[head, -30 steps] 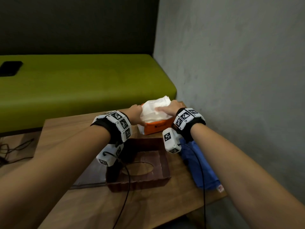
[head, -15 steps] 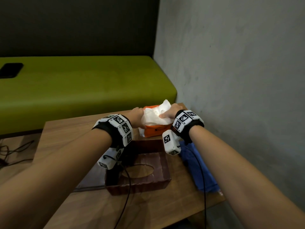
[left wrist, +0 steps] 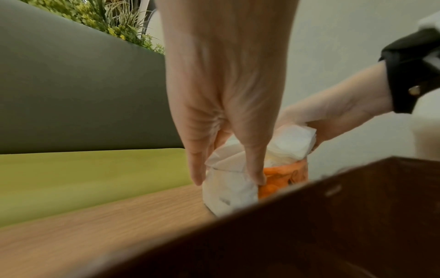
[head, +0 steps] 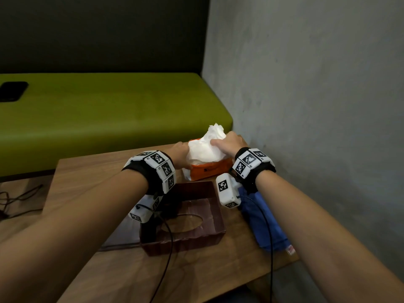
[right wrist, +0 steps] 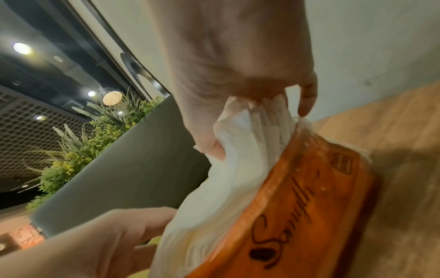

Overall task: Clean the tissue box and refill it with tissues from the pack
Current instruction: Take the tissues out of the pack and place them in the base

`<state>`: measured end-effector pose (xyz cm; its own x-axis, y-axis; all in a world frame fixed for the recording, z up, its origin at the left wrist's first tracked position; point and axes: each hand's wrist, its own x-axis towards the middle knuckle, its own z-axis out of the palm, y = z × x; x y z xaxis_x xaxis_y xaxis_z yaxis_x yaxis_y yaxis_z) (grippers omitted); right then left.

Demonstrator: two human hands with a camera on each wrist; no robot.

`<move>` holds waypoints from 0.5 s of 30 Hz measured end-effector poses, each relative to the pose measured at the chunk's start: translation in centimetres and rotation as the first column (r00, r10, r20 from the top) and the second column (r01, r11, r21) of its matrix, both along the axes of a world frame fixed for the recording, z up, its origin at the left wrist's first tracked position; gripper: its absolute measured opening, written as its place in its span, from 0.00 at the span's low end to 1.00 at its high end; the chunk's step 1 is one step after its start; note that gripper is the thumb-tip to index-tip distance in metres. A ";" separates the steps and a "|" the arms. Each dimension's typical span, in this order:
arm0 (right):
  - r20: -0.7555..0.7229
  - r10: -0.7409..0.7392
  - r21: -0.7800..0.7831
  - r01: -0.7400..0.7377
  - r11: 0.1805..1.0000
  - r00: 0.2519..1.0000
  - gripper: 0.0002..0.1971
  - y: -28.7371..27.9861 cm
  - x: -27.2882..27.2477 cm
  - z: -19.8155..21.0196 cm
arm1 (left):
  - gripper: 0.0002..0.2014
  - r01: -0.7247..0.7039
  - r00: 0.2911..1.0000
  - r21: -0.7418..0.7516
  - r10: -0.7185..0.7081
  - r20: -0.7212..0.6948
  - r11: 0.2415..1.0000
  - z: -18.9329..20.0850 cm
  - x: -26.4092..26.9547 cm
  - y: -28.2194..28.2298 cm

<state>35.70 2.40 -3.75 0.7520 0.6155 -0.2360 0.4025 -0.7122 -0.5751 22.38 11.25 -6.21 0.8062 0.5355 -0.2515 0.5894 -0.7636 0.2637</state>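
An orange tissue pack (head: 207, 171) (right wrist: 297, 216) (left wrist: 283, 178) lies at the far edge of the wooden table (head: 91, 171). A thick white wad of tissues (head: 205, 147) (right wrist: 235, 169) (left wrist: 292, 141) sticks up out of it. My right hand (head: 227, 143) (right wrist: 238, 94) pinches the top of the wad. My left hand (head: 181, 154) (left wrist: 228, 131) grips the pack's left end, thumb and fingers on either side. The dark brown tissue box (head: 185, 217) (left wrist: 309, 235) sits near me, its oval slot facing up inside.
A blue cloth (head: 264, 219) lies on the table to the right of the box, under my right forearm. A green bench (head: 105, 110) with a black phone (head: 13, 90) runs behind. A grey wall (head: 306, 95) closes the right side. Cables (head: 13, 200) trail on the left.
The wad of tissues has risen higher out of the orange pack as my right hand lifts it. My left hand stays on the pack's left end.
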 end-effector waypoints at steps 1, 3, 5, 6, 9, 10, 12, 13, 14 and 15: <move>0.000 -0.012 0.031 0.012 0.999 1.000 0.32 0.0 0.1 0.0 | 0.33 -0.007 1.000 0.002 0.007 -0.002 1.000 0.0 0.0 0.0; 0.013 -0.004 0.040 0.004 0.999 1.000 0.31 -0.2 0.2 -0.1 | 0.33 -0.008 1.000 0.007 0.008 0.001 1.000 0.0 0.1 0.0; 0.020 0.020 0.014 -0.020 1.000 1.000 0.32 -0.5 0.0 -0.1 | 0.32 -0.008 1.000 0.009 0.008 -0.007 1.000 0.1 0.1 -0.1; 0.024 0.027 0.014 -0.028 1.000 0.999 0.32 -0.7 -0.1 0.0 | 0.32 -0.004 1.000 0.016 0.004 -0.010 1.000 0.2 0.0 -0.2; 0.029 0.027 0.061 -0.029 0.998 0.999 0.29 -0.9 -0.2 0.0 | 0.33 0.017 1.000 0.028 -0.017 -0.007 0.999 0.3 0.0 -0.3; 0.034 0.040 0.079 -0.043 0.996 0.999 0.27 -0.9 -0.2 0.0 | 0.33 0.019 1.000 0.024 -0.019 -0.002 1.000 0.3 0.0 -0.3; 0.052 0.082 0.131 -0.088 0.987 0.995 0.24 -0.8 -0.4 0.3 | 0.32 0.013 1.000 0.000 -0.013 0.012 1.000 0.2 0.0 -0.2; 0.054 0.094 0.170 -0.102 0.980 0.994 0.23 -0.7 -0.5 0.4 | 0.31 0.012 1.000 -0.007 -0.012 0.021 1.000 0.1 0.1 -0.2; 0.050 0.099 0.220 -0.107 0.970 0.994 0.21 -0.6 -0.6 0.5 | 0.31 0.011 1.000 -0.006 -0.011 0.027 1.000 0.0 0.1 -0.2; 0.044 0.097 0.268 -0.105 0.958 0.994 0.20 -0.6 -0.7 0.7 | 0.31 0.007 1.000 0.000 -0.007 0.029 1.000 0.0 0.2 -0.2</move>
